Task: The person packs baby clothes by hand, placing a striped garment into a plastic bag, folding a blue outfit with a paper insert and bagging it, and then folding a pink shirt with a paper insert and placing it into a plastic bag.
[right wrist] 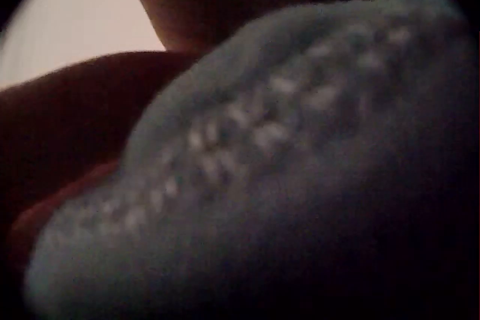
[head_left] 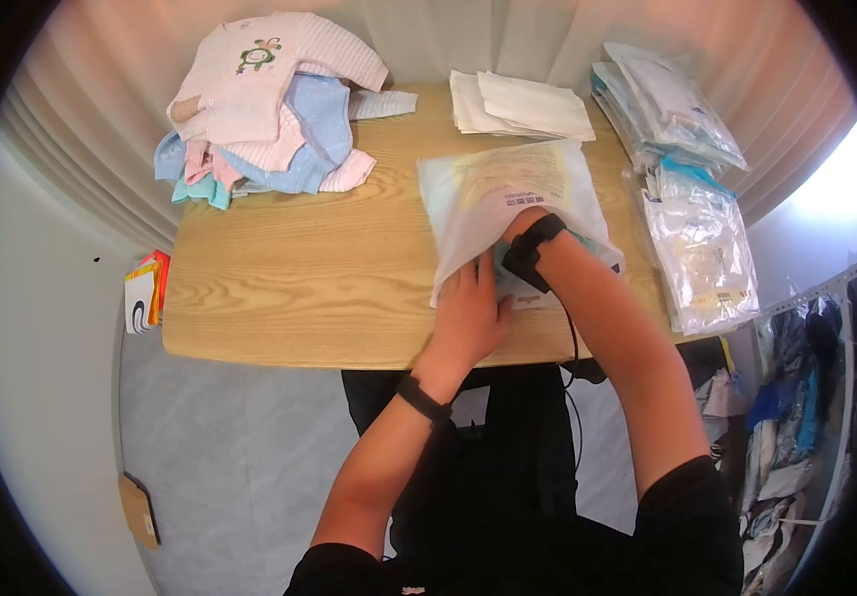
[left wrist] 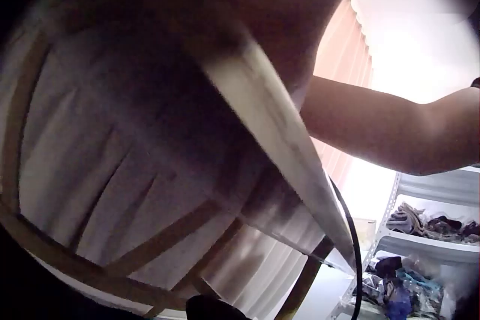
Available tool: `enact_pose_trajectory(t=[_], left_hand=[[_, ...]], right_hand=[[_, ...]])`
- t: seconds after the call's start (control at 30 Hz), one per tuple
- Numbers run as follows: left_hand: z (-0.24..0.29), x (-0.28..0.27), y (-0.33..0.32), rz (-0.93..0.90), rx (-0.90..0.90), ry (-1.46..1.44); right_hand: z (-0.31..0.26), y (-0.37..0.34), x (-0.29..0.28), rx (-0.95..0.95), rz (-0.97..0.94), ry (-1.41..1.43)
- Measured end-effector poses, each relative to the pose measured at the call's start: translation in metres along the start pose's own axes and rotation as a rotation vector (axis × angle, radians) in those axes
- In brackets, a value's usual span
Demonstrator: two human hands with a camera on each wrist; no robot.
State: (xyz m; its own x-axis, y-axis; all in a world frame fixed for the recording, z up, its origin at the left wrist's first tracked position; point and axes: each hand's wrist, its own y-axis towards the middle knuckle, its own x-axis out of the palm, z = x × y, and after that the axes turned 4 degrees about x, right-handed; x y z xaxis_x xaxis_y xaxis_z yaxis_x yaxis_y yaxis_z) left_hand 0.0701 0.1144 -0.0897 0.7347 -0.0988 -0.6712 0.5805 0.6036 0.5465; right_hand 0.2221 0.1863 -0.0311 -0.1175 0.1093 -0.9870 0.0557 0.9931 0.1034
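- left hand [head_left: 471, 310]: fingers extended, thumb out to the side, at the near edge of the plastic bag [head_left: 518, 179]; touching the bag's mouth, fingertips partly covered; left wrist view too dark to add finger detail
- right hand [head_left: 526, 221]: in the bag mouth, ahead and right of the left hand; mostly under the top layer; can't tell how far closed it is or whether it has hold of anything
- light-blue fabric [right wrist: 300, 147] fills the right wrist view, right up against that hand; soft, rounded fold; band of pale raised stitches across it; blurred
- bag: frosted, translucent, thin, roughly rectangular, slightly skewed; yellowish print and dark characters on the top layer; near side raised around the right wrist; lies flat on the tabletop [head_left: 280, 268], directly ahead of both hands; bluish-green content shows between the hands
- tabletop: pale wood grain, rounded corner
- left and ahead of the grip: garment pile [head_left: 250, 94]; pink textured top with green embroidered figure, blue and striped pieces under it
- beyond the bag: off-white flat sheets [head_left: 533, 107], overlapping
- right of the right hand: clear glossy packages [head_left: 702, 248], creased, pale contents
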Motion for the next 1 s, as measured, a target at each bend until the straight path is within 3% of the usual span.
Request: enact_pose_trajectory(t=[0.2, 0.3, 1.0], left_hand=[[-0.001, 0.004, -0.004, 0.015, -0.184, -0.155], [0.000, 0.008, -0.004, 0.028, -0.196, -0.094], [0.000, 0.007, 0.001, 0.068, -0.019, 0.230]], right_hand=[[0.009, -0.011, 0.006, -0.059, 0.012, 0.090], [0.007, -0.007, 0.008, -0.053, 0.015, 0.087], [0.019, -0.016, 0.010, -0.190, 0.042, 0.191]])
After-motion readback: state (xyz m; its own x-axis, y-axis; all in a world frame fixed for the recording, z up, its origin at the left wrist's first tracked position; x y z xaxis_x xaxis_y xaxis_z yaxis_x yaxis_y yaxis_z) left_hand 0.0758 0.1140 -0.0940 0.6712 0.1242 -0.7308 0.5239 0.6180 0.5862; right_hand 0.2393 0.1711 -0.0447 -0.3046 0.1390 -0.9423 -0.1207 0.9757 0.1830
